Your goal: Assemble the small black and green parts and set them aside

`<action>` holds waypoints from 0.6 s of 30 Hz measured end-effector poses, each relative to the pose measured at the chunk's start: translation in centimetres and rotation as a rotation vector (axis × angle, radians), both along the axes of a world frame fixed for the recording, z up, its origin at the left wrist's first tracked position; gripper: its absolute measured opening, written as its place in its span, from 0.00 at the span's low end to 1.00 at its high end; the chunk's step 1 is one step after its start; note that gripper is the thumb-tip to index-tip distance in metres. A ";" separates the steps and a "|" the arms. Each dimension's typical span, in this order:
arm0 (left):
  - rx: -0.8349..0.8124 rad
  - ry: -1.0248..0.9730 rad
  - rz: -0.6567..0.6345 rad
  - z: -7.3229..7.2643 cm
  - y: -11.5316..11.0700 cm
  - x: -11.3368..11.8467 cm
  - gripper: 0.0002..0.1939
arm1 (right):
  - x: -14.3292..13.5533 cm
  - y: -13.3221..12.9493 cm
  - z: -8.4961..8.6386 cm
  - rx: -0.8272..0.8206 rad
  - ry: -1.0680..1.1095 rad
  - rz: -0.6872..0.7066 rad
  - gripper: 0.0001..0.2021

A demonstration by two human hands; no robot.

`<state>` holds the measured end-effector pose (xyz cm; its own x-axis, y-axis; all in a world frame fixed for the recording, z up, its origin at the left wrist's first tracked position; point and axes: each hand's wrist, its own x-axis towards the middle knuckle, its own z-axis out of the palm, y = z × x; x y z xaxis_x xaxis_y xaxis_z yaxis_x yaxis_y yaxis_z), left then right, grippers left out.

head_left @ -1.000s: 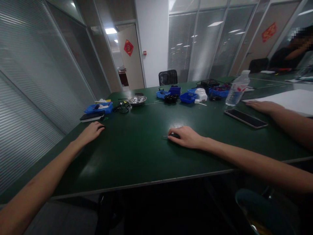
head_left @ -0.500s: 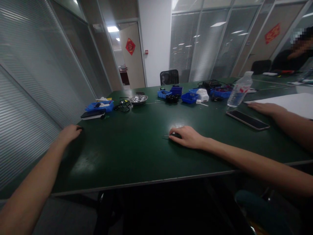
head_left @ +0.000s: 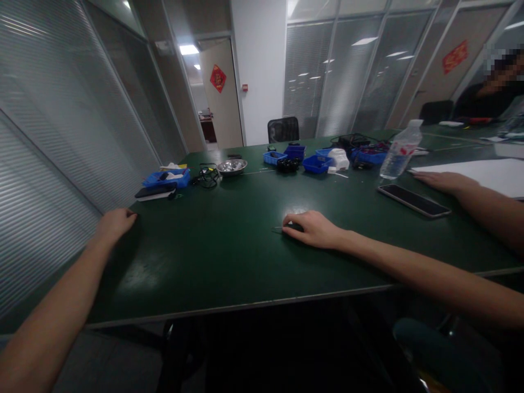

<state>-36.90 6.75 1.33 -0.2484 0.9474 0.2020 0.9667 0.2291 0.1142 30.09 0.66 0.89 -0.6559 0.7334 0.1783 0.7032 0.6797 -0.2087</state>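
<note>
On the green table [head_left: 229, 251], my right hand [head_left: 313, 229] rests with thumb and fingers closed in a pinch. A thin, pale metal piece [head_left: 277, 228] sticks out to the left from its fingertips; its kind is too small to tell. Far to the left, beside the blinds, my left hand [head_left: 117, 222] lies on the table with its fingers curled together. What it holds, if anything, cannot be made out. Closest to it are a dark notebook-like item [head_left: 155, 191] and a blue tray [head_left: 167, 177] of small items.
A co-worker's hand [head_left: 444, 180] lies on white paper [head_left: 483, 172] at the right. Near it are a phone [head_left: 413, 200] and a water bottle [head_left: 400, 150]. Farther back stand a metal bowl [head_left: 232, 166], black cables [head_left: 207, 176] and blue bins [head_left: 317, 164].
The dark shape that showed at my left fingertips is no longer visible there. My right hand and the thin metal piece stay in place.
</note>
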 end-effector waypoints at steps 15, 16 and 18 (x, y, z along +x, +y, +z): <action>-0.020 0.016 0.139 0.2 0.0 0.4 0.24 | 0.0 0.1 0.0 -0.005 0.002 0.010 0.21; -0.015 0.021 0.144 0.3 -0.1 0.5 0.24 | 0.0 0.1 0.0 -0.008 0.000 0.010 0.21; -0.008 0.033 0.147 0.3 -0.3 0.6 0.24 | 0.0 0.1 0.1 -0.010 -0.002 0.010 0.21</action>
